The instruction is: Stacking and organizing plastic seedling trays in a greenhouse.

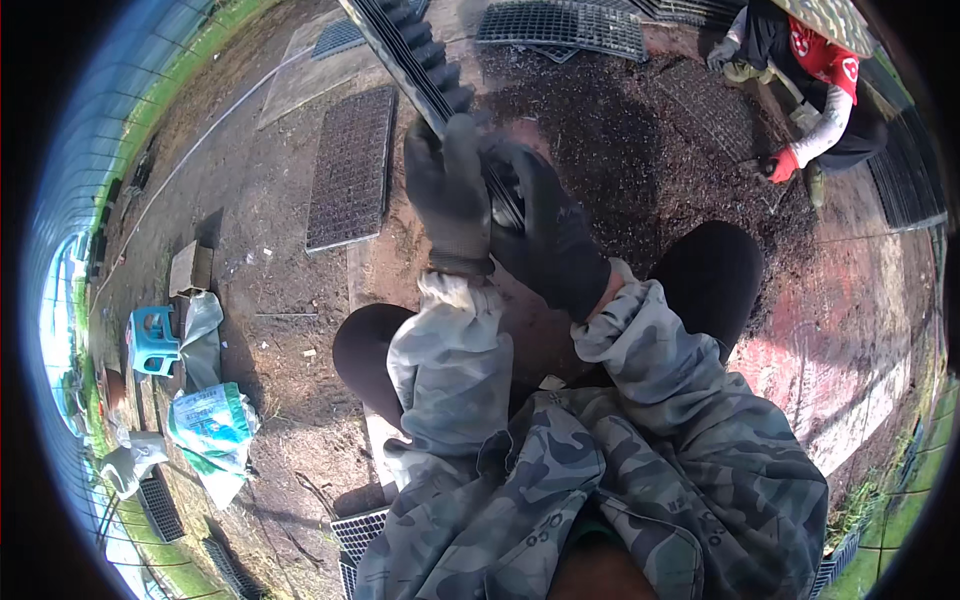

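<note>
My left hand (450, 191), in a dark glove, grips the near end of a stack of black plastic seedling trays (420, 67), which is held up on edge and slants away to the upper left. My right hand (544, 217), gloved too, is closed around the same end from the right side. The trays' cell undersides face right. Beyond and to the right of my hands, dark potting soil (607, 142) is spread over the ground boards. A soil-filled seedling tray (352, 165) lies flat to the left of my hands.
A co-worker in a red top (825, 64) crouches at the upper right, beside a filled tray (705, 105) and stacked trays (907, 165). More trays (562, 26) lie at the far side. On the left are a blue plastic stool (154, 341), a cardboard box (190, 268) and a plastic sack (212, 427).
</note>
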A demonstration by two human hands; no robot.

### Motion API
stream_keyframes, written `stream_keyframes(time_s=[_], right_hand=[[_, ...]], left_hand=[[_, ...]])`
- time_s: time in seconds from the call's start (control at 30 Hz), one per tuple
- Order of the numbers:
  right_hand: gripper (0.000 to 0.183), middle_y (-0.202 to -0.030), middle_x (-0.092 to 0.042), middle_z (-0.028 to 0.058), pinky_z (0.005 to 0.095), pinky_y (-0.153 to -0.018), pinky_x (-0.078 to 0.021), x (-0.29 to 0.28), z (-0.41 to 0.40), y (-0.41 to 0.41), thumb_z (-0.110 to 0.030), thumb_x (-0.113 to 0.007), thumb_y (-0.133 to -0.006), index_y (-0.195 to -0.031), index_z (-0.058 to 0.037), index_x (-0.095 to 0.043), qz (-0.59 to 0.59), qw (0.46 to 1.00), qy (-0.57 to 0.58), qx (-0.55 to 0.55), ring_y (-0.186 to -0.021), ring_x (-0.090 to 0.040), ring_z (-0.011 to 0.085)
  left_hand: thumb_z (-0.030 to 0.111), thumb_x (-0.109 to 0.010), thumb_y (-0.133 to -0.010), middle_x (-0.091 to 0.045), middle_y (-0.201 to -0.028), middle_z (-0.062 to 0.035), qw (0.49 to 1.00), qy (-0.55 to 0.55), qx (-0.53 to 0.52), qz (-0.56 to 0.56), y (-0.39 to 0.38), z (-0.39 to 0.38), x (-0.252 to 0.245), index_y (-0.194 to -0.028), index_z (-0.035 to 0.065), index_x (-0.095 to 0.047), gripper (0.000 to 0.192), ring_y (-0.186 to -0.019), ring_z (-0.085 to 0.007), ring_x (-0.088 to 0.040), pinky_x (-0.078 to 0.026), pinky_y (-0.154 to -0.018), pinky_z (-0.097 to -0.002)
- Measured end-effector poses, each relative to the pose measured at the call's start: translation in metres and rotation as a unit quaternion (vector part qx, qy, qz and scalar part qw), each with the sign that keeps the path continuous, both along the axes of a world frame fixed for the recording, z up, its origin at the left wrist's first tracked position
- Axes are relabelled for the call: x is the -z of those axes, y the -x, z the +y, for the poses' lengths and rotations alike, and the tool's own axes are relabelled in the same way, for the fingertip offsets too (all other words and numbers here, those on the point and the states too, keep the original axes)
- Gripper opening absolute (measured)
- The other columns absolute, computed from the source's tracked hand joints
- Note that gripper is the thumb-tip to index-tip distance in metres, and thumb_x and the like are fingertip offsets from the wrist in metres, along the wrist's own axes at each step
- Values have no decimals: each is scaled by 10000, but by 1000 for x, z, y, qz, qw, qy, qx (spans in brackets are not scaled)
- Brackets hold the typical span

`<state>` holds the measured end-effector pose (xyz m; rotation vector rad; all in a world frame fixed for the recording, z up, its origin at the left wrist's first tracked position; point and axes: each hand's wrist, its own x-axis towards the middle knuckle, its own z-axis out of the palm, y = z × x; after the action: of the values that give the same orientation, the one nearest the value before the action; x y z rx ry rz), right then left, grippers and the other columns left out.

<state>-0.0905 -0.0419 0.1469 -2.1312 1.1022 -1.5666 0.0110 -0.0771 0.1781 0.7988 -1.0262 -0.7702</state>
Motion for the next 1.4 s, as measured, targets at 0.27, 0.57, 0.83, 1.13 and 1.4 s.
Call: stream_keyframes(time_s=[0.27, 0.57, 0.83, 1.13, 1.4], right_hand=[[744, -1205, -502, 322, 459, -853, -491, 14, 35, -2, -308, -603, -847, -1378, 67, -241, 136, 921, -365, 26, -1051, -568, 436], [596, -1091, -576, 284, 503, -756, -497, 121, 41, 8, -393, -556, -867, -1248, 37, -394, 119, 891, -430, 79, -885, -619, 440], [725, -1193, -512, 283, 431, -840, -496, -40, -16, -4, -203, -618, -824, -1385, 74, -253, 51, 996, 16, 69, -1020, -584, 400], [800, -1030, -601, 258, 451, -758, -519, 66, 29, -5, -400, -558, -856, -1346, 171, -287, 337, 841, -414, 90, -887, -642, 377], [779, -1141, -582, 245, 469, -879, -473, 122, 21, 9, -490, -594, -819, -1352, 30, -365, 239, 857, -454, 40, -1045, -596, 381]], left_hand=[[241, -548, -965, -675, -1015, -98, 951, -207, -29, -226, -3, 16, 51, -1135, 0, -596, 299, -890, -143, -631, -500, -750, -287], [270, -646, -893, -663, -863, -72, 916, -324, 6, -236, 9, 21, 161, -1068, -1, -622, 323, -745, -114, -605, -497, -717, -270], [225, -624, -896, -670, -863, -65, 981, 49, -119, -143, 2, -22, -45, -1026, 17, -648, 246, -726, -112, -614, -489, -656, -251], [248, -523, -958, -681, -956, -115, 906, -337, -136, -217, 9, 28, 114, -1169, -5, -604, 339, -848, -156, -629, -495, -772, -288], [205, -449, -902, -671, -913, -171, 949, -307, -46, -60, -16, 26, 191, -1082, -22, -613, 333, -850, -258, -651, -501, -781, -370]])
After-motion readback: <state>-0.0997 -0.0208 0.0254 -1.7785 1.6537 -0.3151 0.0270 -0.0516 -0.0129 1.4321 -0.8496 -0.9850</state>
